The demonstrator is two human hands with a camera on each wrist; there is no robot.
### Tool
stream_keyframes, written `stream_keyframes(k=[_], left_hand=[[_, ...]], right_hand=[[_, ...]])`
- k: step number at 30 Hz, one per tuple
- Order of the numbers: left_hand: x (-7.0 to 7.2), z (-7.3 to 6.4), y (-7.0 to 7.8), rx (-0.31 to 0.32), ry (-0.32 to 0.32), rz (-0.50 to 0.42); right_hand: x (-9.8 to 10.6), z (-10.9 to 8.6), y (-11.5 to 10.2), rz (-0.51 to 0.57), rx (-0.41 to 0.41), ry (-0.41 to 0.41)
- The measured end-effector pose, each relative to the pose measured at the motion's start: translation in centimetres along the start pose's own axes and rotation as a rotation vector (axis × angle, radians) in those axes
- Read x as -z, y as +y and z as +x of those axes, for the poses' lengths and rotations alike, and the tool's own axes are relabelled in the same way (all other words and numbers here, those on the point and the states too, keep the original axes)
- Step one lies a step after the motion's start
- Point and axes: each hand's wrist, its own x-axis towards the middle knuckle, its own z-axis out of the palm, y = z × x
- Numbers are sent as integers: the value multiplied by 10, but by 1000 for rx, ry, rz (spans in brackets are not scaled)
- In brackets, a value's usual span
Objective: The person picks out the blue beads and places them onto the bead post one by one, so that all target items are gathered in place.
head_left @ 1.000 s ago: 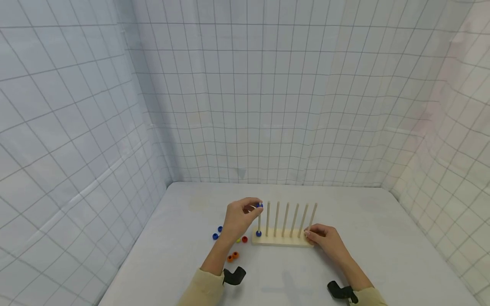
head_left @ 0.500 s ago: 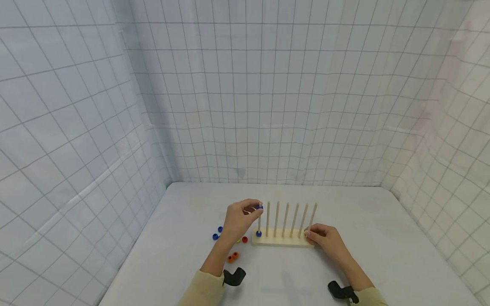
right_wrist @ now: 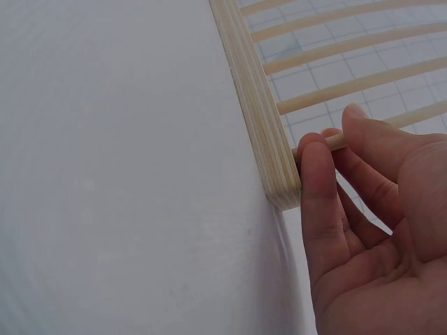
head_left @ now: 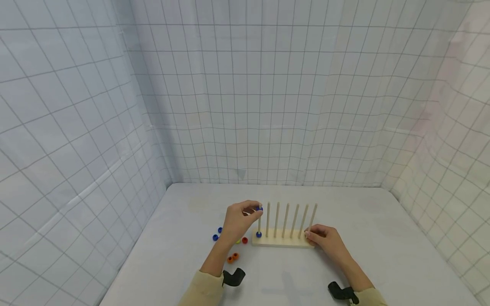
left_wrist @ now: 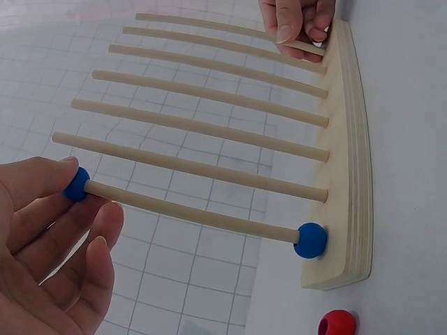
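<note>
My left hand (head_left: 237, 219) pinches a blue bead (left_wrist: 77, 184) between thumb and fingers at the top of the leftmost peg (left_wrist: 195, 213). The peg runs into this bead and its tip shows just above it in the head view. Down at the foot of the same peg, a second blue bead (left_wrist: 311, 241) sits against the wooden base (head_left: 281, 243). My right hand (head_left: 327, 242) grips the rightmost peg (right_wrist: 336, 142) low down, its fingertips right at the end of the base. The pegs between the two hands carry no beads.
Left of the base lie a red bead (head_left: 245, 240), a partly covered yellow bead (head_left: 238, 241) and several blue beads (head_left: 215, 237). Two orange beads (head_left: 233, 257) are nearer the front, beside my left forearm. Grid-patterned white sheets (head_left: 245, 106) enclose the white table (head_left: 287, 280).
My left hand has moved slightly down the leftmost peg with the blue bead. The right hand keeps its hold at the other end, and the base stays put.
</note>
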Motion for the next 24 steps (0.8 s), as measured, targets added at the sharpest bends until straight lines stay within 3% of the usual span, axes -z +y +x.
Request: stream_keyframes(k=[16,24], left_hand=[[-2,2,-3,1,6,16],[-5,-2,-1,35,-10,31]], right_hand=[[1,3,-3,-32,59,0],[2,0,0,-42,19,7]])
